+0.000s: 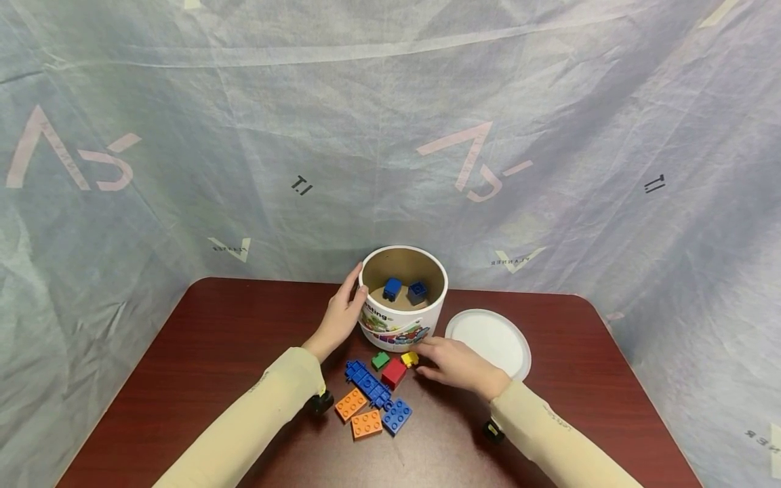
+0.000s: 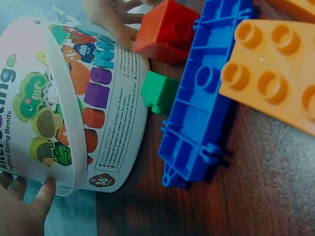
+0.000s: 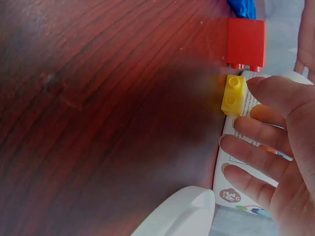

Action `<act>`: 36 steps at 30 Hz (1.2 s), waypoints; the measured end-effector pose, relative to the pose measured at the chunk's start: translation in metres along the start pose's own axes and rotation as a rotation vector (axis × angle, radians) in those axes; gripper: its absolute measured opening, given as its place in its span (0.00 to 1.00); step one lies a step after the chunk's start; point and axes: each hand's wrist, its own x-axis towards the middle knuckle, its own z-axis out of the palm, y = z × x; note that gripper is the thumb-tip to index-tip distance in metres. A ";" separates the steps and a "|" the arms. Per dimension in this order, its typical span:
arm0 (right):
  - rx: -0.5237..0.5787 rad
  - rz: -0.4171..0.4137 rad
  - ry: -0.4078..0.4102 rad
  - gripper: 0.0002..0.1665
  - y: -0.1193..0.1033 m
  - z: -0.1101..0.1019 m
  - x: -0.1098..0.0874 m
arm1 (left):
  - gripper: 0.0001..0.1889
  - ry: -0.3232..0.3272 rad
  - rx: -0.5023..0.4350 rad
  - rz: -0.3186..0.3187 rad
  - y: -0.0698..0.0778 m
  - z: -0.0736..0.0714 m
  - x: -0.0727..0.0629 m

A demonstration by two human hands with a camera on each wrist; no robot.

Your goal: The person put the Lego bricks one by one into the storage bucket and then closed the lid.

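A white bucket with printed pictures stands upright, two blue bricks inside it. Against its left side rests my left hand, fingers fairly straight along the wall and thumb toward the front. My right hand reaches low in front of the bucket, fingers extended. Its thumb and index finger are close to a small yellow brick; nothing is gripped. Beside that lie a red brick and a small green brick. A long blue toy base lies nearer, in front of them.
Two orange bricks and a flat blue brick lie at the near side of the group. A round white lid rests on the dark red table, right of the bucket. Grey cloth hangs behind.
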 end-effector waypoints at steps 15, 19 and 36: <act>-0.028 0.001 0.009 0.15 0.000 0.006 0.003 | 0.31 0.021 0.005 -0.007 -0.012 0.005 0.007; -0.026 0.017 -0.005 0.17 0.000 0.006 0.004 | 0.31 0.011 0.007 -0.002 -0.014 0.003 0.006; -0.053 0.009 -0.009 0.12 0.002 0.009 0.003 | 0.32 0.002 0.046 -0.006 -0.015 0.001 0.005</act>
